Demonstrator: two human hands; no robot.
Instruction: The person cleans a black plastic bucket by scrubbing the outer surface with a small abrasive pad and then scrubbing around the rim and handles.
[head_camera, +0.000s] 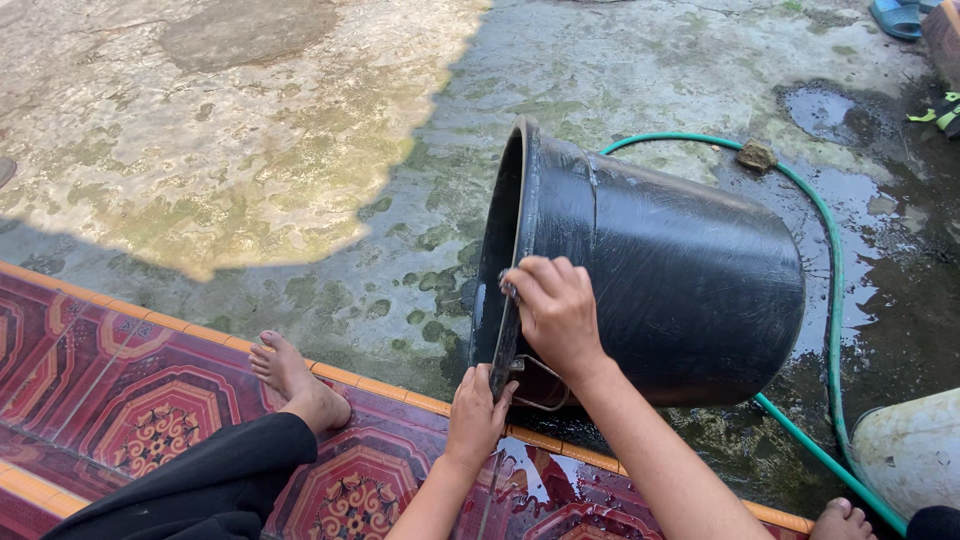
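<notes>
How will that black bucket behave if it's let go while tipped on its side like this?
The black bucket is round and lies on wet concrete, so it would probably roll. Its wet, glossy wall likely feels slippery. The left hand and right hand grip only the rim, which suggests it is stiff and fairly light.

My hands grip a glossy black bucket (650, 280). Behind the bucket curls a green hose (830, 300) over grey concrete (300, 150) blotched with green algae. Below the bucket, the tiled step (130, 390) shows red and maroon octagon patterns with orange borders. Right of the bucket sits a cream container (915, 450).
</notes>
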